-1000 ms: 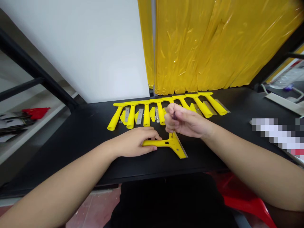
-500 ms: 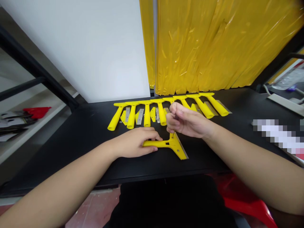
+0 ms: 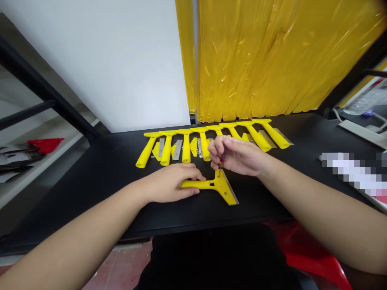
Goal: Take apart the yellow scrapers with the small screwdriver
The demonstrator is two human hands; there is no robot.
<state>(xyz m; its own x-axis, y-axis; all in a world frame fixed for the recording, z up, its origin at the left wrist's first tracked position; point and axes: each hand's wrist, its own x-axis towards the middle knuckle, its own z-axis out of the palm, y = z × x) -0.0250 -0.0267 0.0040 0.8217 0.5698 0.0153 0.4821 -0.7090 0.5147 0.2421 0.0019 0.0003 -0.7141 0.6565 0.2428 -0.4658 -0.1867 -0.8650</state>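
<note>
Nearest to us, dark clothing [image 3: 217, 257] fills the lower centre, with a red plastic seat [image 3: 317, 257] at its right and reddish floor [image 3: 117, 262] at its left. Beyond the front edge of the black table [image 3: 99, 197], we find the yellow scraper [image 3: 223, 189] lying flat, its handle pointing left and its thin metal blade [image 3: 232, 189] facing right. The left hand [image 3: 169, 183] holds the scraper by its handle, thumb on the near side and fingers on the far side. The right hand [image 3: 234, 157] closes around a slim screwdriver [image 3: 223, 155] with a dark red grip; we trace its upright shaft down to the farther screw position on the scraper's head, while the nearer screw [image 3: 225, 193] lies uncovered. Farther back, we note a row of yellow handles [image 3: 186, 147], with small yellow plates [image 3: 193, 147] and metal strips [image 3: 177, 150] between several of them. Behind the table stand a white panel [image 3: 130, 68] and, at right, wrinkled yellow sheeting [image 3: 256, 60].
</note>
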